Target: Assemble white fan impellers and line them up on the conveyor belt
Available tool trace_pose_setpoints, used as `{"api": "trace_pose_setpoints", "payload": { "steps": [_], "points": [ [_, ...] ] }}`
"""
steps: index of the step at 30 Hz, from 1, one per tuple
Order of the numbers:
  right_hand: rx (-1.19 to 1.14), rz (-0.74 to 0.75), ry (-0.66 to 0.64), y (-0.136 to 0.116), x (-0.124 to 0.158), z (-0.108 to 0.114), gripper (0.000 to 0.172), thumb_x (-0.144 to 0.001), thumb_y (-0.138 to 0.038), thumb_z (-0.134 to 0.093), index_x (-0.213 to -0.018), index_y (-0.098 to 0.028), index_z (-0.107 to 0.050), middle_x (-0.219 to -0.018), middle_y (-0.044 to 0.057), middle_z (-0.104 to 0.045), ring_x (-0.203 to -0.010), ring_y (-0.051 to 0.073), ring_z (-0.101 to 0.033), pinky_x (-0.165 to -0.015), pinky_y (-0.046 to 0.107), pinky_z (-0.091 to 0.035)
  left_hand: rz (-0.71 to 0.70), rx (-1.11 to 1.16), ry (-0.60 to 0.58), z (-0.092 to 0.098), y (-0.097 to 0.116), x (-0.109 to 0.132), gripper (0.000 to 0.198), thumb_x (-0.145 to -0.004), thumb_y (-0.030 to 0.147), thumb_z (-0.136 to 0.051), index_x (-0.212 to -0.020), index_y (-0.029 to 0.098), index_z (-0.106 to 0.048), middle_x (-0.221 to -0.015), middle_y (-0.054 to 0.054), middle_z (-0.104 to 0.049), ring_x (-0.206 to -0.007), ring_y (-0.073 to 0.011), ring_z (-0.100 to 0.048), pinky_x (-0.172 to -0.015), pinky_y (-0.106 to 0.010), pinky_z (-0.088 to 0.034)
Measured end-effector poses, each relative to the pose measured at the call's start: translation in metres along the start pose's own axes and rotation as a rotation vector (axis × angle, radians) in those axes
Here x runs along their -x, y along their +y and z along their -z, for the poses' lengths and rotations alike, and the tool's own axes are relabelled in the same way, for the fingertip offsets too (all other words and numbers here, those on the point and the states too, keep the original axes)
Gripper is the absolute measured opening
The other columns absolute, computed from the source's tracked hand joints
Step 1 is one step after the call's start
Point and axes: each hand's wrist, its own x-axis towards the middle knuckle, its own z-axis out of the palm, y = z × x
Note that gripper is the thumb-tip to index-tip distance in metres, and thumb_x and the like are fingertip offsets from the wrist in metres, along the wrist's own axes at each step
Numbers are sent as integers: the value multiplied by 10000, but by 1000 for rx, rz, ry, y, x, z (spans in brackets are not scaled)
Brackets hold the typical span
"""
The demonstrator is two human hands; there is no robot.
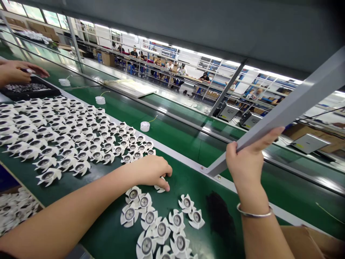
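Note:
My left hand [152, 169] is closed, palm down, over a white fan impeller [161, 186] on the green work surface. Its fingers and thumb pinch this impeller, and most of it is hidden under them. Wrapped round a slanted grey metal post [226, 160], my right hand [246, 162] has its index finger stretched along the metal; a silver bangle circles the wrist. Loose white impellers [161, 229] with dark hubs lie face up between my forearms. Beyond my left arm, many more impellers [67, 144] stand in close rows.
A conveyor belt [183, 145] runs behind the work surface, carrying round white parts [145, 126] with wires. At far left, a co-worker's hands [20, 72] are over a black tray [29, 90]. A grey overhead panel [172, 21] spans the top; a cardboard box [304, 241] is at lower right.

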Motion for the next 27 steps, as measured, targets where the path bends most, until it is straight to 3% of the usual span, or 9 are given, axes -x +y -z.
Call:
{"api": "trace_pose_setpoints", "payload": {
  "steps": [9, 15, 22, 27],
  "points": [
    [21, -40, -25, -3, -2, 1, 1041, -806, -325, -492, -1528, -59, 208, -888, 136, -606, -471, 205, -478, -441, 377, -439, 13, 27, 18, -1, -1, 0, 417, -752, 560, -749, -1044, 264, -707, -924, 14, -726, -866, -209, -657, -575, -299, -350],
    [35, -37, -24, -4, 0, 2, 1009, -823, -318, -479, -1532, -33, 179, -759, 75, -570, -465, 204, -461, -478, 402, -455, 11, 15, 6, -1, 0, -1, 410, -777, 550, -730, -1056, 250, -707, -932, 4, -726, -872, -213, -653, -616, -303, -370],
    [24, -13, -8, -2, 0, 1, 1019, -815, -322, -479, -1532, -60, 195, -804, 81, -570, -478, 201, -469, -463, 384, -446, 7, 35, 11, -3, -3, -2, 434, -750, 571, -746, -1048, 259, -709, -914, 11, -723, -859, -212, -654, -581, -303, -356],
    [41, -8, 10, 1, -2, -2, 1032, -799, -308, -492, -1528, -31, 183, -700, 33, -534, -465, 211, -460, -479, 400, -452, 4, 39, 17, -4, -4, -2, 435, -749, 573, -748, -1050, 262, -707, -920, 10, -726, -869, -217, -655, -575, -299, -348]
  ]
}}
